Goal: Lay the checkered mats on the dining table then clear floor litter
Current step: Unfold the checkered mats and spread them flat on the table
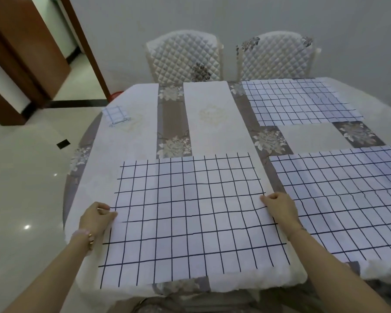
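A white checkered mat (pixel 190 218) with dark grid lines lies flat on the near side of the dining table (pixel 142 132). My left hand (pixel 96 219) pinches its left edge and my right hand (pixel 280 206) pinches its right edge. A second checkered mat (pixel 345 206) lies to the right of it, and a third (pixel 300 101) lies at the far right of the table. A folded checkered mat (pixel 116 115) rests at the table's far left corner.
The table wears a white and grey floral cloth. Two quilted chairs (pixel 185 57) (pixel 275 55) stand at the far side against the wall. A glossy tiled floor (pixel 25 177) spreads to the left, with a small dark object (pixel 63 143) on it. A brown door frame (pixel 16 48) stands far left.
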`<action>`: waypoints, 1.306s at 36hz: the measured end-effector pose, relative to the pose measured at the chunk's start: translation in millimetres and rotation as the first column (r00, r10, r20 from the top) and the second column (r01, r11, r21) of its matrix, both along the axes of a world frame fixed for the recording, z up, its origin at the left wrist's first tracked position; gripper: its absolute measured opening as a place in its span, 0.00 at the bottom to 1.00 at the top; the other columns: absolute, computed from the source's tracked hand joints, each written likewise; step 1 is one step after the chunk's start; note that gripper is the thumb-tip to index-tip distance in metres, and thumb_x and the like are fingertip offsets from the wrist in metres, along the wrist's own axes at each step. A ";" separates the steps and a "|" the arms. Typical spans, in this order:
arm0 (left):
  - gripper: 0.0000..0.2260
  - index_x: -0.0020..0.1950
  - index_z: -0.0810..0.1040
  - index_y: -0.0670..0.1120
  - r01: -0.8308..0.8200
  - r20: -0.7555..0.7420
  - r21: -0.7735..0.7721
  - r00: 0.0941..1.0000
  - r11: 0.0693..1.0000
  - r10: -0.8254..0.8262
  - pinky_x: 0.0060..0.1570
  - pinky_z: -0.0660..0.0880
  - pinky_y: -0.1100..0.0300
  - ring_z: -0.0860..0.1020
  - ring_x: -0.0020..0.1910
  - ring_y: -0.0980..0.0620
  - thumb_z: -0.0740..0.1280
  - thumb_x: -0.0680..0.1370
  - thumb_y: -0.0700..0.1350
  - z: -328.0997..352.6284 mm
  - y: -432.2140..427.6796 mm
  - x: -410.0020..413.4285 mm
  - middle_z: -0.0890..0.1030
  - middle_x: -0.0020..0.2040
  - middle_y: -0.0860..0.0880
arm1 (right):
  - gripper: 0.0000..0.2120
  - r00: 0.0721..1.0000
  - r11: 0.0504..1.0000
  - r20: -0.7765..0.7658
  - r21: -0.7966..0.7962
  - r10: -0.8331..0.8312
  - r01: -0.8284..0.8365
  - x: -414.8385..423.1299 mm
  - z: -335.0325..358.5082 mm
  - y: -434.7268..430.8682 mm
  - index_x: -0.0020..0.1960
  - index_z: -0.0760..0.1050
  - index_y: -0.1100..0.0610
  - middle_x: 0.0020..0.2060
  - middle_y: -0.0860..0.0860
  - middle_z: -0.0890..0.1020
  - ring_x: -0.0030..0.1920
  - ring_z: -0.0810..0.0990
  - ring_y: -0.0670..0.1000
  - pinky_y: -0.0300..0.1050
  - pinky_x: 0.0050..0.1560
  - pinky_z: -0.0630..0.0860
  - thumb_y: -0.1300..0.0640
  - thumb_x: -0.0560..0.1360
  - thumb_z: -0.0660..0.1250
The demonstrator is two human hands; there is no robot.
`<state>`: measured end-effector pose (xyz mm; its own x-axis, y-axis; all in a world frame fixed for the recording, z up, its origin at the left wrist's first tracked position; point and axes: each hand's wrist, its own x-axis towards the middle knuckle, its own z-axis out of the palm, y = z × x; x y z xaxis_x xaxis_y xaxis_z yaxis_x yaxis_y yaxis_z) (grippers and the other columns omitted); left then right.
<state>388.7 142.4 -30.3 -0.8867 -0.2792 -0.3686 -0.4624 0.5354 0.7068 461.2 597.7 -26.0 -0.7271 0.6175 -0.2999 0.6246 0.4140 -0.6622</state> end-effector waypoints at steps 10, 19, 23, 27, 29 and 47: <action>0.10 0.51 0.74 0.44 0.008 -0.020 -0.030 1.000 1.000 -0.009 0.44 0.73 0.52 0.76 0.41 0.44 0.71 0.72 0.42 0.1 1.0 17.6 0.79 0.45 0.42 | 0.13 1.000 1.000 0.022 -0.013 -0.007 0.007 23.9 -4.9 4.0 0.37 0.75 0.58 0.33 0.50 0.78 0.34 0.74 0.50 0.42 0.37 0.70 0.49 0.74 0.67; 0.09 0.50 0.76 0.43 -0.040 -0.075 0.008 0.996 0.999 0.040 0.39 0.70 0.58 0.75 0.40 0.48 0.70 0.73 0.42 3.8 11.0 20.0 0.77 0.40 0.45 | 0.17 0.999 1.000 0.025 -0.016 -0.022 0.022 22.0 -4.8 6.7 0.44 0.79 0.65 0.33 0.53 0.78 0.33 0.74 0.50 0.41 0.34 0.69 0.49 0.74 0.68; 0.09 0.51 0.75 0.44 -0.052 -0.088 -0.001 0.995 0.999 0.051 0.41 0.71 0.57 0.75 0.40 0.48 0.70 0.73 0.42 4.2 13.6 21.9 0.77 0.39 0.46 | 0.18 0.999 1.000 0.036 -0.020 -0.011 0.011 19.9 -4.2 9.6 0.46 0.79 0.65 0.36 0.56 0.80 0.36 0.76 0.53 0.42 0.35 0.70 0.48 0.73 0.68; 0.12 0.55 0.74 0.43 -0.018 -0.134 -0.093 0.991 0.995 0.005 0.49 0.72 0.52 0.76 0.49 0.43 0.68 0.74 0.42 7.9 20.4 27.4 0.77 0.48 0.44 | 0.19 1.000 0.999 0.030 -0.042 -0.007 0.008 18.8 -5.5 13.6 0.47 0.78 0.61 0.35 0.54 0.80 0.34 0.76 0.53 0.42 0.34 0.71 0.44 0.74 0.66; 0.14 0.58 0.75 0.41 0.067 -0.174 -0.331 0.976 0.941 -0.130 0.53 0.71 0.49 0.73 0.55 0.40 0.68 0.73 0.41 7.2 25.1 32.8 0.75 0.55 0.41 | 0.17 1.000 1.000 0.030 -0.030 -0.003 0.004 20.4 -4.6 12.7 0.51 0.76 0.59 0.38 0.51 0.79 0.37 0.77 0.53 0.42 0.35 0.71 0.45 0.74 0.65; 0.26 0.64 0.76 0.51 0.624 -0.011 -0.607 0.612 0.492 -0.790 0.65 0.60 0.55 0.76 0.63 0.48 0.40 0.82 0.54 -28.6 99.2 107.6 0.78 0.63 0.51 | 0.24 0.496 0.444 0.089 0.330 0.864 -0.833 24.4 -25.6 -68.6 0.74 0.60 0.49 0.75 0.44 0.59 0.76 0.55 0.47 0.40 0.72 0.43 0.47 0.79 0.51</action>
<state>496.3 241.6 -58.9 -0.8961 0.4290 -0.1135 0.3940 0.8868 0.2414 485.5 529.1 -51.6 -0.9484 -0.2830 -0.1428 -0.1979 0.8806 -0.4306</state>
